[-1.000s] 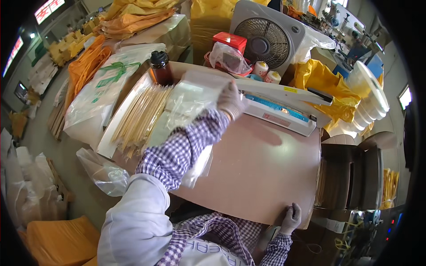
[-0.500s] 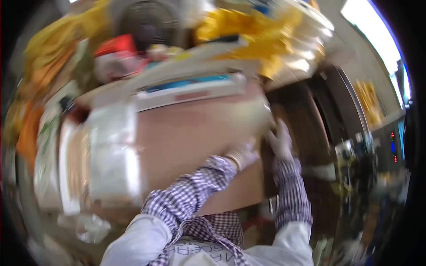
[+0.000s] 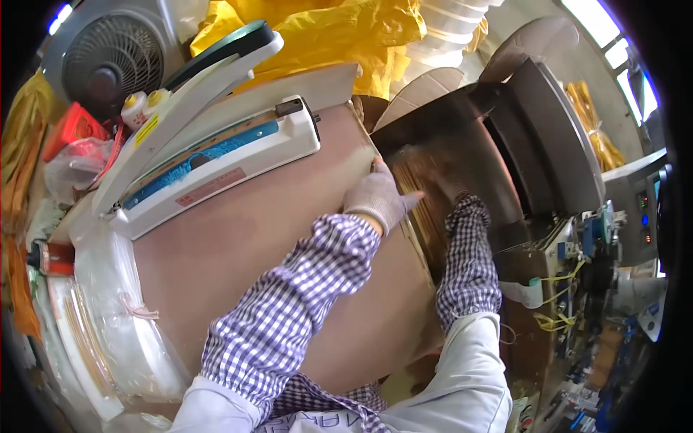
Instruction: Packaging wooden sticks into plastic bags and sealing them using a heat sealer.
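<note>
My left hand [image 3: 379, 193], in a pale knit glove, rests at the right edge of the brown tabletop [image 3: 267, 252]. Its thumb sticks out to the right and its forefinger points away along the edge; nothing shows in it. My right hand [image 3: 449, 182] reaches down into a dark metal trough [image 3: 469, 130] beside the table. Motion and shadow smear its fingers. Just left of it lies a bunch of thin brown sticks [image 3: 417, 184] along the trough's near side; whether the hand touches them I cannot tell.
A white bag sealer [image 3: 224, 169] with its arm raised stands on the far part of the table. Clear plastic bags [image 3: 119, 289] lie at the left edge. Behind are a grey fan [image 3: 112, 65] and yellow sheeting [image 3: 325, 36]. Machinery [image 3: 577, 252] stands at the right.
My view has turned and steadied. My left hand has moved up along the table edge. My right hand, by the table edge before, is now down inside the trough.
</note>
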`<state>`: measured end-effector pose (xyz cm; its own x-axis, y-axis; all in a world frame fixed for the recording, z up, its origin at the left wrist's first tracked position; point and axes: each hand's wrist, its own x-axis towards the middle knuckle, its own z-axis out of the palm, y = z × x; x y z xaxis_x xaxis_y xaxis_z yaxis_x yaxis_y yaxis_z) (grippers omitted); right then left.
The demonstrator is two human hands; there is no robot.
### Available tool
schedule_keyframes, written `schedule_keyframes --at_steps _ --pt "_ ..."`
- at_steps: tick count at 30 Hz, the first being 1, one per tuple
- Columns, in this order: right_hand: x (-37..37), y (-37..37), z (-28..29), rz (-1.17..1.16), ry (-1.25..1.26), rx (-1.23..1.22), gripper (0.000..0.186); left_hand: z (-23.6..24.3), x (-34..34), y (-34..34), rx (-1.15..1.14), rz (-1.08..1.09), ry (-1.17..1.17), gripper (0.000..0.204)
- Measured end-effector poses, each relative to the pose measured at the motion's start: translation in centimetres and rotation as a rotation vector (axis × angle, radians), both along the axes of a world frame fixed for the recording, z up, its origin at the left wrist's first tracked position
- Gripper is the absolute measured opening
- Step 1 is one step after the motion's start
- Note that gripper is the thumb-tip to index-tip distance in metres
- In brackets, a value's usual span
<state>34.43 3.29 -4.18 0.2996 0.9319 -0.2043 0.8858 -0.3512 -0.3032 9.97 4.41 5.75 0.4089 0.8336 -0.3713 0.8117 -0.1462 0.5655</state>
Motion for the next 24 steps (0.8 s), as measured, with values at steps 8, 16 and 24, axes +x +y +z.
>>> schedule_keyframes --at_steps 8,16,24 --pt "-11.6 -7.0 12.7 0.214 1.19 0.268 0.062 4.1 -4.4 -5.4 -0.096 0.113 -0.917 0.111" --pt "-28.0 -21.8 21.1 -0.299 2.248 -0.089 0.113 10.3 -21.2 -19.7 0.332 -0.303 -1.234 0.121" --pt "-38.7 -29.9 22.1 0.732 1.366 0.603 0.118 4.1 -29.0 -28.8 -0.129 -0.252 -1.431 0.07"
